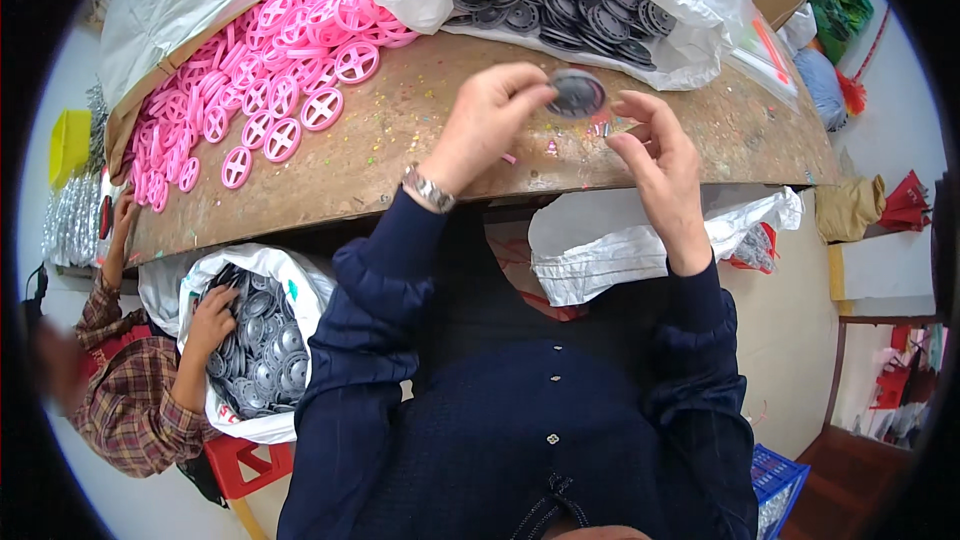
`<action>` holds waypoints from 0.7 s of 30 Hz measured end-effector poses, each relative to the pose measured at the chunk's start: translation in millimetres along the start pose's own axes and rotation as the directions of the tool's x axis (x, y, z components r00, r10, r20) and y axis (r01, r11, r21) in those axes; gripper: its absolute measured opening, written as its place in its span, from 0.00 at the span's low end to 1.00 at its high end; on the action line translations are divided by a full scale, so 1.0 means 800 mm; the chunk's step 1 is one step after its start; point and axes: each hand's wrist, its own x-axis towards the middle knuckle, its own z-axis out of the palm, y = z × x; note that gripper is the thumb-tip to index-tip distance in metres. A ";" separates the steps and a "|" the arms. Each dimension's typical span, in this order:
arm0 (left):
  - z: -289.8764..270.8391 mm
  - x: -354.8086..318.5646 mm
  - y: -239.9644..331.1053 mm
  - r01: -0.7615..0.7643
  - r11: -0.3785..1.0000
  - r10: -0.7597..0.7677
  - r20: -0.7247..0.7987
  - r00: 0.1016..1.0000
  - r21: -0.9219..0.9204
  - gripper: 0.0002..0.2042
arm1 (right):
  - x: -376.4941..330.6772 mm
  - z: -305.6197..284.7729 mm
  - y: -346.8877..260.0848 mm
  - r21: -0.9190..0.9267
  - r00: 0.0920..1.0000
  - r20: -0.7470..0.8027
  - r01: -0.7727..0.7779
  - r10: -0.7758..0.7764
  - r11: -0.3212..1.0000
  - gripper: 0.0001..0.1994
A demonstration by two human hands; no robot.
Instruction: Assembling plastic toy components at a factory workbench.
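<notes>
Over the worktable (390, 155), my left hand (485, 125) pinches the edge of a dark grey plastic wheel disc (577, 94). The disc is slightly blurred and has a pinkish tint along its right rim. Just right of it is my right hand (658, 155), its thumb and forefinger apart and the other fingers curled, with nothing visible between them. Pink four-spoked plastic wheels (285, 70) lie in a large heap at the back left. Dark grey discs (575, 5) fill a white sack (690, 45) at the back of the table.
At my left, a person in a checked shirt (135, 400) has one hand in a white sack (315, 285) of grey discs on a red stool (245, 465). A white sack (600, 275) hangs below the table edge before me. A blue crate (775, 480) stands at lower right.
</notes>
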 end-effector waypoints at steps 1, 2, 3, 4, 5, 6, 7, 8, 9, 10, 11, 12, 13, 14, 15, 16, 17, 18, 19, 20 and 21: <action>0.003 -0.012 0.009 -0.075 0.996 0.075 0.011 0.997 0.041 0.08 | 0.003 0.008 0.002 0.019 0.999 0.040 0.018 -0.019 1.000 0.13; 0.003 -0.023 0.014 -0.150 0.985 0.148 0.026 0.989 0.080 0.08 | 0.005 0.015 0.004 0.039 0.996 0.079 0.036 -0.039 0.999 0.12; 0.001 -0.031 0.015 -0.137 0.984 0.127 0.085 0.988 0.118 0.07 | 0.005 0.015 0.000 -0.030 0.981 0.191 -0.032 0.037 0.999 0.09; -0.004 -0.034 0.014 -0.133 0.983 0.124 0.079 0.989 0.123 0.07 | 0.003 0.018 0.000 -0.026 0.980 0.198 -0.030 0.034 0.999 0.09; -0.011 -0.038 0.012 -0.162 0.962 0.152 0.063 0.986 0.220 0.07 | 0.002 0.022 0.001 -0.021 0.980 0.195 -0.034 0.037 0.999 0.08; -0.019 -0.041 0.010 -0.187 0.930 0.181 0.051 0.982 0.316 0.07 | 0.001 0.025 0.003 -0.016 0.981 0.191 -0.038 0.041 0.999 0.06; -0.037 -0.040 0.008 -0.295 0.799 0.299 0.079 0.951 0.525 0.08 | -0.001 0.025 0.006 -0.014 0.980 0.197 -0.039 0.041 0.999 0.06; -0.058 -0.034 0.005 -0.376 0.610 0.403 0.136 0.905 0.697 0.10 | -0.002 0.022 0.009 0.004 0.980 0.196 -0.039 0.038 0.999 0.06; -0.071 -0.030 -0.003 -0.197 0.533 0.355 -0.006 0.935 0.823 0.12 | -0.004 0.020 0.011 0.022 0.980 0.194 -0.040 0.035 0.999 0.06; -0.085 -0.025 -0.013 -0.002 0.437 0.325 -0.155 0.933 0.900 0.14 | -0.006 0.019 0.011 0.021 0.980 0.195 -0.040 0.035 0.999 0.06; -0.106 -0.019 -0.027 0.067 0.352 0.315 -0.185 0.931 0.934 0.18 | -0.010 0.019 0.009 0.076 0.978 0.193 -0.090 0.074 0.993 0.06; -0.129 -0.013 -0.037 0.138 0.261 0.309 -0.219 0.926 0.955 0.21 | -0.012 0.019 0.006 0.131 0.974 0.196 -0.137 0.110 0.982 0.05; -0.144 -0.007 -0.043 0.142 0.260 0.311 -0.222 0.924 0.955 0.21 | -0.014 0.020 0.006 0.132 0.974 0.199 -0.134 0.106 0.982 0.05; -0.156 -0.001 -0.047 0.213 0.201 0.289 -0.266 0.920 0.956 0.23 | -0.016 0.019 0.006 0.103 0.974 0.208 -0.114 0.091 0.988 0.06; -0.166 0.004 -0.051 0.282 0.141 0.269 -0.311 0.911 0.949 0.24 | -0.018 0.019 0.005 0.073 0.973 0.216 -0.093 0.076 0.993 0.06; -0.174 0.009 -0.059 0.283 0.143 0.270 -0.312 0.911 0.949 0.24 | -0.021 0.021 0.004 0.072 0.973 0.217 -0.092 0.075 0.993 0.06; -0.182 0.012 -0.069 0.305 0.130 0.219 -0.327 0.919 0.943 0.26 | -0.022 0.025 0.003 0.055 0.976 0.211 -0.063 0.050 0.996 0.06; -0.189 0.014 -0.078 0.327 0.115 0.168 -0.343 0.924 0.938 0.27 | -0.023 0.028 0.003 0.039 0.978 0.207 -0.033 0.024 0.999 0.06; -0.192 0.017 -0.081 0.307 0.105 0.123 -0.318 0.940 0.946 0.28 | -0.026 0.029 0.001 0.037 0.979 0.204 -0.032 0.024 0.999 0.06; -0.193 0.017 -0.085 0.305 0.105 0.124 -0.317 0.940 0.946 0.28 | -0.028 0.031 0.000 0.034 0.978 0.206 -0.022 0.015 0.999 0.06; -0.194 0.015 -0.089 0.280 0.111 0.142 -0.294 0.945 0.954 0.28 | -0.029 0.031 0.000 0.031 0.978 0.211 -0.012 0.006 0.999 0.06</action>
